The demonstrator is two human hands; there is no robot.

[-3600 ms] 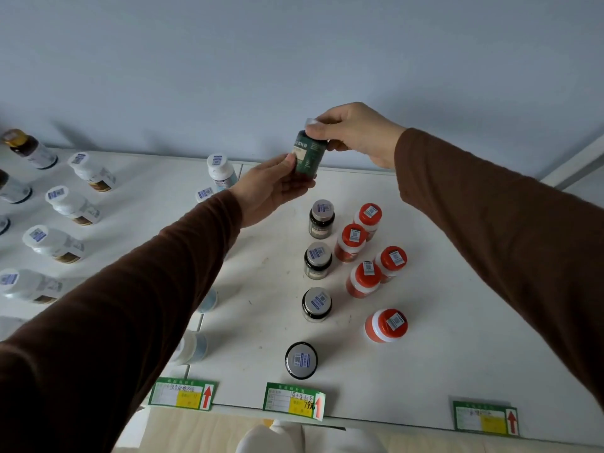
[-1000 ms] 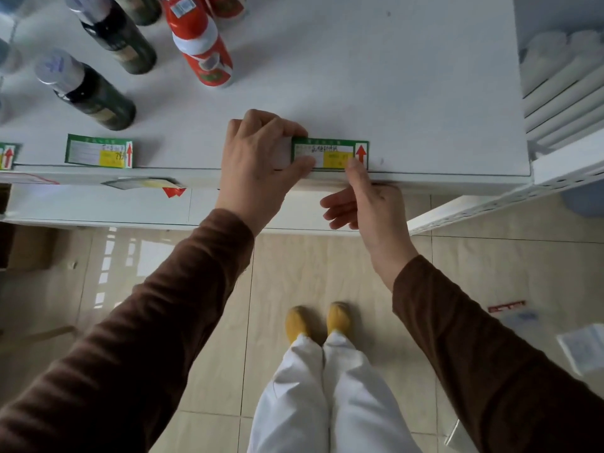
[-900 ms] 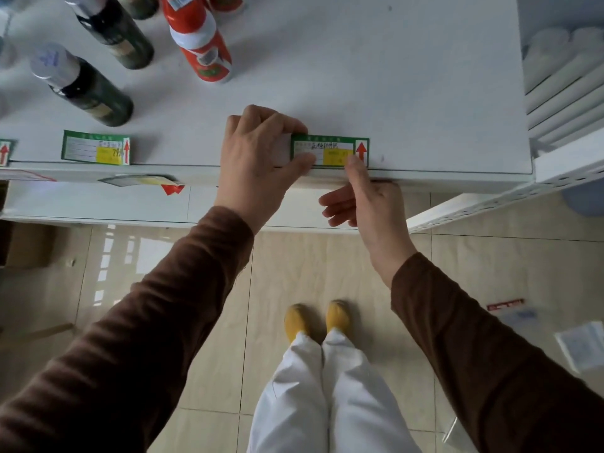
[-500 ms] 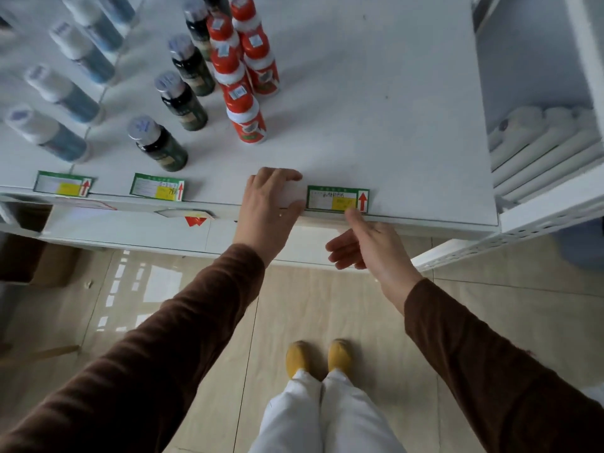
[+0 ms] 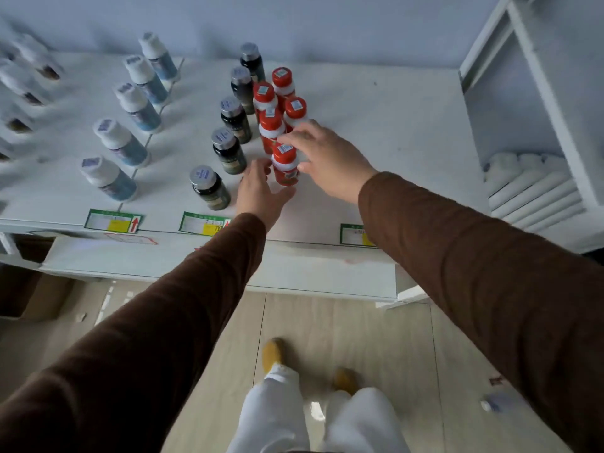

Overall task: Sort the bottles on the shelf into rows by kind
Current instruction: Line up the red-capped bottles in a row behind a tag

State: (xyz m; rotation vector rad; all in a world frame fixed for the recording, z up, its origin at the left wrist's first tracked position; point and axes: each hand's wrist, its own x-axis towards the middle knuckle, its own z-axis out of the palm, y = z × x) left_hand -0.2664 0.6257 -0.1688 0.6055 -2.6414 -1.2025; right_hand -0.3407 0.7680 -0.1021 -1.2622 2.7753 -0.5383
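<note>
Several red bottles with white bands [image 5: 280,93] stand in a tight cluster on the white shelf [image 5: 395,132]. The front red bottle [image 5: 285,166] stands between my two hands. My left hand [image 5: 261,192] reaches to its left side, fingers straight and touching or nearly touching it. My right hand [image 5: 328,158] comes over from the right, its fingers spread above the cap and its thumb beside the bottle; neither hand is plainly curled round it. Left of the red ones, dark green bottles with grey caps [image 5: 228,152] form a row.
A row of white-capped blue bottles [image 5: 119,142] stands further left, and white bottles with brown bases [image 5: 29,73] at the far left. Green price labels [image 5: 112,220] line the front edge. A side compartment holds white rolls [image 5: 529,188]. A cardboard box [image 5: 32,295] lies on the floor.
Both hands left the green label at the shelf's front edge and moved up to the front red bottle. My view rose from the floor toward the shelf.
</note>
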